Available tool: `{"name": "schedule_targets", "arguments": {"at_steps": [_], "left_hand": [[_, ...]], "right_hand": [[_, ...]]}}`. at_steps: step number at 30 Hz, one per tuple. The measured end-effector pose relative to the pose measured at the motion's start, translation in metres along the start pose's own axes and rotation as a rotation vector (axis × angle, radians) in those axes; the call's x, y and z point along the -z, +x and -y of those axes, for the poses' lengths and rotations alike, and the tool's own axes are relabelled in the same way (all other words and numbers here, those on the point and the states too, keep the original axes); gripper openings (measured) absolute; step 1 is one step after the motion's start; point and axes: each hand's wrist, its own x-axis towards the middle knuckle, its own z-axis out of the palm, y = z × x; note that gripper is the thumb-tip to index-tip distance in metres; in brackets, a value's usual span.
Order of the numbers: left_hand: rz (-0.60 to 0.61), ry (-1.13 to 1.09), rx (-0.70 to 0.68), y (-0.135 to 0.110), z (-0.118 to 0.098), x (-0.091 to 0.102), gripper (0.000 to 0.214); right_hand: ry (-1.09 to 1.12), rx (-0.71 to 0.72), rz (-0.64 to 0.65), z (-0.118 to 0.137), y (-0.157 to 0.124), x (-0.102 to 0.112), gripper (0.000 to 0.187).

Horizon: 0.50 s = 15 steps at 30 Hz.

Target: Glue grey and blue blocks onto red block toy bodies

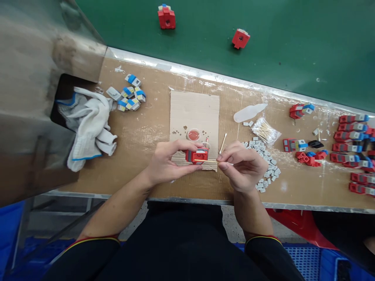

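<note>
My left hand (168, 160) is closed around a small red and grey toy vehicle part (197, 156), its hollow side facing up. Between the thumb and fingers of my right hand (241, 164) is a thin wooden swab stick (206, 160), which reaches across the red part. A second cotton swab (224, 141) sticks up beside my right fingertips; I cannot tell whether it is held or lying there. Just beyond the red part, a small round dish of red liquid (193, 135) stands on a cardboard sheet (195, 107), with dark spots around it.
White gloves (92, 121) and several grey-blue pieces (131, 93) lie left. To the right are a bag of cotton swabs (265, 130), a pile of small grey pieces (268, 166) and rows of red toy vehicles (347, 147). Two red parts (166, 18) rest on the green surface (205, 39).
</note>
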Motion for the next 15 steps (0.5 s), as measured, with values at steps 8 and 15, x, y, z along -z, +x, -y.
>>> {"name": "schedule_targets", "arguments": {"at_steps": [8, 15], "left_hand": [[0.002, 0.025, 0.0, 0.0004, 0.0004, 0.0037, 0.035], [-0.021, 0.038, -0.035, 0.0013, 0.0024, 0.0045, 0.039]], "right_hand": [[-0.019, -0.011, -0.007, 0.0007, 0.0001, 0.0039, 0.017], [-0.013, -0.015, -0.014, 0.0007, -0.0001, 0.0081, 0.017]]}}
